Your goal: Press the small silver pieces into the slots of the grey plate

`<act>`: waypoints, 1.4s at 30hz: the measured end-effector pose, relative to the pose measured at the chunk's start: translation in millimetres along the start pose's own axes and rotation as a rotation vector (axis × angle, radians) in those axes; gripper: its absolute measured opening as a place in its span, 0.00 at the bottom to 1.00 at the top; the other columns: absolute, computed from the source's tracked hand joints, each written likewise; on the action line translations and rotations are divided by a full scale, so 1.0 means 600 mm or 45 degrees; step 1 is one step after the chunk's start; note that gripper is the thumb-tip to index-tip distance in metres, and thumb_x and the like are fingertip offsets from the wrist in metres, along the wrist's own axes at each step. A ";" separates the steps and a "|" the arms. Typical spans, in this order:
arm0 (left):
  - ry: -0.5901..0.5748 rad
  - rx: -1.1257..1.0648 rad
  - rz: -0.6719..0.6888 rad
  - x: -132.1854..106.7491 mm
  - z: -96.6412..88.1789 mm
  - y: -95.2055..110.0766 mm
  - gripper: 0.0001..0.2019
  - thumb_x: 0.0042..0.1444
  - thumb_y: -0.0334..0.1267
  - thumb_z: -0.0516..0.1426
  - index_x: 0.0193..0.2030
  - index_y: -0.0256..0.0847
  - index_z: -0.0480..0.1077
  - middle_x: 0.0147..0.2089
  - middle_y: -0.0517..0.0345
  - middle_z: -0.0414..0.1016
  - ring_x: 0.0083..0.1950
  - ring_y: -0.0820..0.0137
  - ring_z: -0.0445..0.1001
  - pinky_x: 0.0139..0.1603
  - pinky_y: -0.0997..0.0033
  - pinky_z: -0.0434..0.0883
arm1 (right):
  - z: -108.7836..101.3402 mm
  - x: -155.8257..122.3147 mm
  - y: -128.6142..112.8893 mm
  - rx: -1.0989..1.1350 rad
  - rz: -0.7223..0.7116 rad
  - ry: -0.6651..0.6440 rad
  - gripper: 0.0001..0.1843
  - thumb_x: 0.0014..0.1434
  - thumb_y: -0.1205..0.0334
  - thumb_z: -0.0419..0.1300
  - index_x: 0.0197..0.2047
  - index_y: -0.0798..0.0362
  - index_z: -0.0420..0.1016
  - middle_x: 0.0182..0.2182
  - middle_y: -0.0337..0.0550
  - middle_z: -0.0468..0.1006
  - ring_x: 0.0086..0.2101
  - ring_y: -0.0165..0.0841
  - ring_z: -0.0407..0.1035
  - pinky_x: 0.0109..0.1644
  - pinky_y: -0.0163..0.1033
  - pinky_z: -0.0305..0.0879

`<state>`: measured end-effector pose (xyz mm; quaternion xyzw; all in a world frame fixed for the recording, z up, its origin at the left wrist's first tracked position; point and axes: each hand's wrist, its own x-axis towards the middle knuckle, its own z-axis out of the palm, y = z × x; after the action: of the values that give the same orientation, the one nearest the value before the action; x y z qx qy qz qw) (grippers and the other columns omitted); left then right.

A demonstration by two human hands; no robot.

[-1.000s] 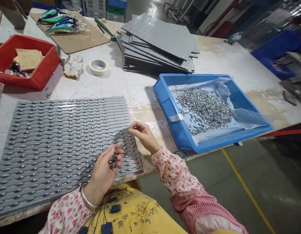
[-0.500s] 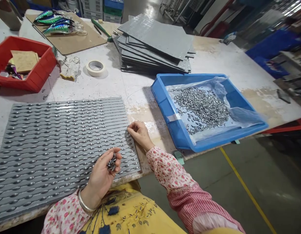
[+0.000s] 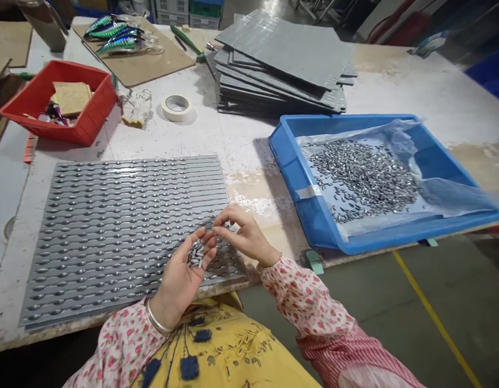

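Cupped palm up, my left hand holds a small heap of shiny silver oval pieces. Just to its right, my right hand has thumb and forefinger pinched by the left fingertips; whatever lies in the pinch is too small to make out. Both hands are over the lower right part of a grey grooved board. Rows of the same silver pieces sit in its grooves, while the grooves at the upper right show none. My hands cover part of the board's right edge.
A blue tray lined with plastic holds many loose silver pieces to the right. Behind it lies a stack of grey boards. A tape roll, a red bin and green-blue fishing lures are at the back left.
My right hand has left the board's right edge and come to the left hand's fingertips. The left palm has opened more upward, showing more silver pieces. The camera view has shifted left.
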<state>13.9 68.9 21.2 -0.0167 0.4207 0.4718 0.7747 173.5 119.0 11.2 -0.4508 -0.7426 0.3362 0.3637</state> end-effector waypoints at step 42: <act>0.068 0.097 0.068 -0.001 -0.030 0.008 0.11 0.42 0.34 0.66 0.33 0.35 0.72 0.29 0.59 0.70 0.25 0.82 0.63 0.21 0.85 0.61 | 0.059 0.099 0.075 -0.572 0.024 -0.108 0.03 0.53 0.66 0.62 0.29 0.54 0.71 0.26 0.40 0.73 0.31 0.33 0.62 0.39 0.38 0.57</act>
<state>-1.1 63.6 12.0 0.0113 0.4592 0.4755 0.7503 143.3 183.9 -30.1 -0.5129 -0.8091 0.1845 0.2196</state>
